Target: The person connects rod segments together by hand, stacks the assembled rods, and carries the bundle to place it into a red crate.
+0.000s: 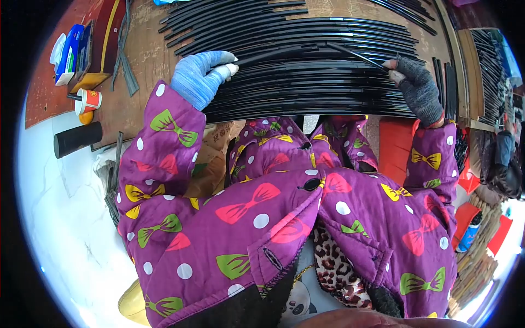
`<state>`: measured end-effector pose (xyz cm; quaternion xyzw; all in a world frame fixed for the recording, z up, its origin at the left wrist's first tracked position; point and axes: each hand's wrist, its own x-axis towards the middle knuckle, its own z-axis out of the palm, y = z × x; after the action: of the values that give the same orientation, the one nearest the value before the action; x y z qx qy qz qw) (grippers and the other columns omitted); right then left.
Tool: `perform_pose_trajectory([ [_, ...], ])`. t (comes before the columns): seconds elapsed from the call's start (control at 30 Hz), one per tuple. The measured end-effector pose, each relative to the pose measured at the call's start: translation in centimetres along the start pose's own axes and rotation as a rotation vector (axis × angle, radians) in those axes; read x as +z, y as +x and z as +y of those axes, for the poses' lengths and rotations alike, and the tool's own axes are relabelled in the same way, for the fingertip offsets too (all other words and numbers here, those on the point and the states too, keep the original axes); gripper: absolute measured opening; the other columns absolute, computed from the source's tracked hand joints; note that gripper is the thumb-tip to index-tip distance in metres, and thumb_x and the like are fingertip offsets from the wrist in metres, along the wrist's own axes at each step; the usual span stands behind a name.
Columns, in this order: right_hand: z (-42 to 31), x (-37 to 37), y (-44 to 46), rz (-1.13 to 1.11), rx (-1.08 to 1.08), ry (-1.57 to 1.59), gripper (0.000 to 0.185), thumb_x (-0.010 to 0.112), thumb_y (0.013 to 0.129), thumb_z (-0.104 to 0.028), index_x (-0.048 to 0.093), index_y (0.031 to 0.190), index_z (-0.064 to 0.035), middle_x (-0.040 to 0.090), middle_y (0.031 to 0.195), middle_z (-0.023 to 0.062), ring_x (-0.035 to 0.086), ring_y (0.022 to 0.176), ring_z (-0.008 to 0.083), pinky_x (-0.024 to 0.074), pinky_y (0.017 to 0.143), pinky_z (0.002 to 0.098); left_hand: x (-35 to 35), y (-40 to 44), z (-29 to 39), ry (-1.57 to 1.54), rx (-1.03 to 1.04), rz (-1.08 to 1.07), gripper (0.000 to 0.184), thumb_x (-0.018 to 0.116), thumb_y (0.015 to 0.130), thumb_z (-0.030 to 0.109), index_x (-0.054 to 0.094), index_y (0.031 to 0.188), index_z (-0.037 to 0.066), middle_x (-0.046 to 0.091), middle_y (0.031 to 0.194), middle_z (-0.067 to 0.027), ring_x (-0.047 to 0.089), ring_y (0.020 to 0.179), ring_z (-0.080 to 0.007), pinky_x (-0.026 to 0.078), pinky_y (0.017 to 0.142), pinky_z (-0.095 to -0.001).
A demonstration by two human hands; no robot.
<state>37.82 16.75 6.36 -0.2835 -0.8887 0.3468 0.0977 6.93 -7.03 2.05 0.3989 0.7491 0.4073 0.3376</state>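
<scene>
My left hand [201, 77], in a light blue glove with bare fingertips, pinches the near end of a dark, matte strip [273, 54] that slants up to the right. My right hand [416, 88], in a dark grey glove, has thumb and forefinger closed on the lower end of a thin, shiny black rod [355, 54]. The rod's far end meets or lies close to the strip's end; I cannot tell whether they touch. Beneath both hands spreads a dense layer of long black rods [306, 90], side by side across the table [147, 46].
More black rods [213, 19] lie at the back. On the left are a blue tissue box [68, 54], a red paper cup [90, 101], a black cylinder [77, 140] and dark strips [121, 54]. Further rods [486, 76] fill a surface at right, near another person's sleeve [504, 147].
</scene>
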Motion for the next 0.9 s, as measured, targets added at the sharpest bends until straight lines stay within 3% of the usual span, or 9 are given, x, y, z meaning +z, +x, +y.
perform_pose_trajectory([
  [0.2, -0.2, 0.5, 0.2, 0.097, -0.249, -0.097, 0.021, 0.059, 0.077, -0.002, 0.061, 0.097, -0.0037, 0.062, 0.090, 0.0079, 0.059, 0.085, 0.0182, 0.0456, 0.076, 0.0279, 0.0, -0.2, 0.3, 0.010, 0.004, -0.017, 0.023, 0.064, 0.076, 0.011, 0.062, 0.097, 0.001, 0.064, 0.081, -0.0072, 0.057, 0.072, -0.0107, 0.045, 0.066, -0.0238],
  [0.43, -2.8, 1.0, 0.5, 0.102, -0.317, -0.141, 0.019, 0.060, 0.074, -0.004, 0.060, 0.093, -0.0051, 0.059, 0.083, 0.0088, 0.058, 0.079, 0.0220, 0.0452, 0.071, 0.0290, 0.0, -0.4, 1.0, 0.018, -0.032, -0.063, 0.022, 0.063, 0.076, 0.009, 0.062, 0.096, 0.000, 0.063, 0.080, -0.0076, 0.057, 0.071, -0.0107, 0.045, 0.066, -0.0237],
  [0.63, -5.5, 2.8, 1.5, 0.173, -0.527, -0.464, 0.017, 0.059, 0.074, -0.013, 0.060, 0.091, -0.0086, 0.052, 0.074, 0.0088, 0.053, 0.072, 0.0265, 0.0427, 0.065, 0.0345, 1.3, -0.3, 1.0, 0.039, 0.045, -0.087, 0.022, 0.064, 0.075, 0.009, 0.062, 0.095, 0.001, 0.063, 0.078, -0.0067, 0.056, 0.071, -0.0100, 0.045, 0.066, -0.0228],
  [0.73, -7.4, 3.1, 1.6, 0.148, -0.491, -0.322, 0.018, 0.059, 0.075, -0.011, 0.059, 0.092, -0.0081, 0.053, 0.077, 0.0089, 0.054, 0.074, 0.0262, 0.0432, 0.065, 0.0344, 1.1, -0.9, 1.7, 0.089, 0.067, -0.034, 0.020, 0.063, 0.075, 0.008, 0.063, 0.094, 0.001, 0.063, 0.078, -0.0055, 0.056, 0.070, -0.0099, 0.045, 0.066, -0.0226],
  [0.77, -5.8, 2.5, 1.9, 0.302, -0.620, -0.340, 0.020, 0.060, 0.075, -0.013, 0.059, 0.094, -0.0077, 0.055, 0.081, 0.0090, 0.055, 0.074, 0.0240, 0.0441, 0.064, 0.0326, 0.7, -1.2, 1.5, 0.048, 0.056, -0.035, 0.020, 0.063, 0.075, 0.008, 0.063, 0.094, 0.001, 0.063, 0.078, -0.0053, 0.056, 0.070, -0.0097, 0.045, 0.065, -0.0224],
  [0.8, -5.3, 1.4, 1.1, 0.373, -0.349, -0.214, 0.022, 0.062, 0.076, -0.012, 0.059, 0.097, -0.0077, 0.057, 0.084, 0.0086, 0.057, 0.075, 0.0201, 0.0448, 0.065, 0.0304, 0.2, -1.5, 1.3, 0.005, 0.044, -0.036, 0.020, 0.063, 0.075, 0.008, 0.063, 0.094, 0.001, 0.063, 0.079, -0.0051, 0.056, 0.069, -0.0096, 0.045, 0.065, -0.0222],
  [0.83, -4.4, 0.1, 0.9, 0.549, -0.384, -0.191, 0.022, 0.061, 0.077, -0.009, 0.058, 0.100, -0.0082, 0.059, 0.086, 0.0076, 0.057, 0.076, 0.0155, 0.0451, 0.065, 0.0275, -0.2, -1.9, 1.3, 0.012, 0.025, -0.002, 0.020, 0.063, 0.075, 0.008, 0.063, 0.094, 0.001, 0.063, 0.079, -0.0050, 0.056, 0.068, -0.0090, 0.045, 0.064, -0.0219],
  [0.87, -3.4, -2.0, 0.4, 0.614, -0.251, -0.565, 0.020, 0.056, 0.081, -0.009, 0.057, 0.101, -0.0075, 0.060, 0.088, 0.0069, 0.057, 0.077, 0.0130, 0.0457, 0.065, 0.0258, -0.5, -2.0, 0.9, 0.011, 0.022, 0.002, 0.020, 0.063, 0.075, 0.008, 0.063, 0.094, 0.001, 0.063, 0.079, -0.0050, 0.056, 0.068, -0.0090, 0.045, 0.064, -0.0219],
  [0.9, -1.7, -2.9, -0.2, 0.650, -0.174, -0.451, 0.019, 0.052, 0.086, -0.016, 0.056, 0.102, -0.0072, 0.060, 0.086, 0.0053, 0.057, 0.071, 0.0107, 0.0457, 0.062, 0.0236, -0.7, -2.1, 0.4, 0.012, 0.036, 0.016, 0.020, 0.063, 0.075, 0.008, 0.063, 0.094, 0.001, 0.063, 0.079, -0.0049, 0.056, 0.068, -0.0089, 0.045, 0.063, -0.0219],
])
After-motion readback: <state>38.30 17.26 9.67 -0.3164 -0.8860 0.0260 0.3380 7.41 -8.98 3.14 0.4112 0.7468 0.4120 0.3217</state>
